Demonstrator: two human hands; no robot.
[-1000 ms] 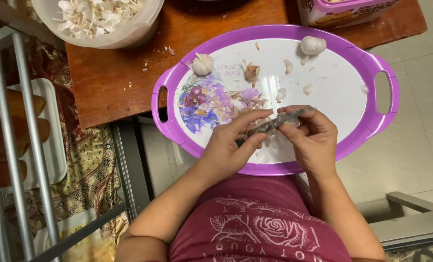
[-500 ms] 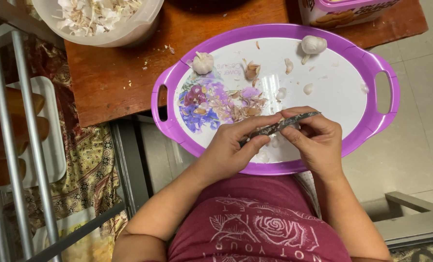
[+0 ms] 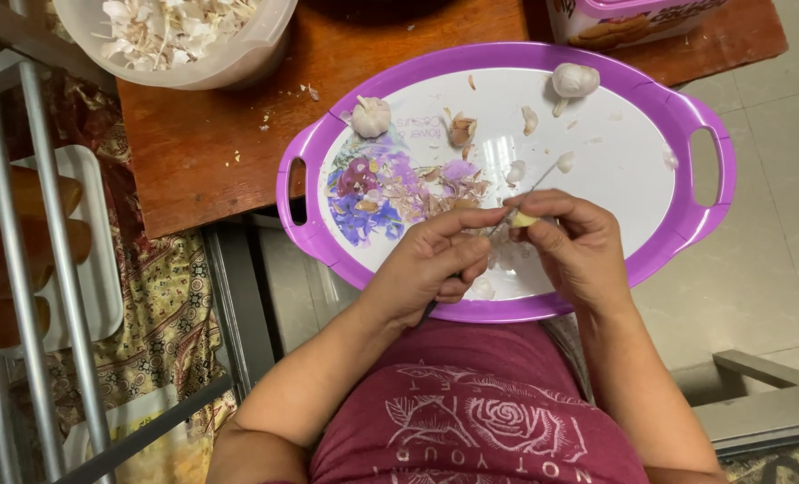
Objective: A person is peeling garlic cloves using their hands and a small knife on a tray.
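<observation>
Over the near part of a purple-rimmed oval tray (image 3: 700, 211), my left hand (image 3: 431, 264) grips a thin knife (image 3: 529, 190) whose blade points up and to the right. My right hand (image 3: 579, 246) pinches a small pale garlic clove (image 3: 523, 219) against the blade. Both hands touch at the fingertips. Two whole garlic bulbs lie on the tray, one (image 3: 372, 116) at the left, one (image 3: 575, 80) at the far right. Loose cloves and papery skins (image 3: 435, 184) are scattered across the tray's flowered centre.
A translucent bowl (image 3: 193, 36) full of garlic skins stands on the brown wooden table (image 3: 202, 152) at the far left. A pink-lidded box (image 3: 632, 18) sits at the table's far edge. Metal bars (image 3: 23, 269) and a patterned cloth (image 3: 162, 305) are at my left.
My hands have shifted slightly; the knife blade now angles upward to the right and the pale clove shows between my right fingers.
</observation>
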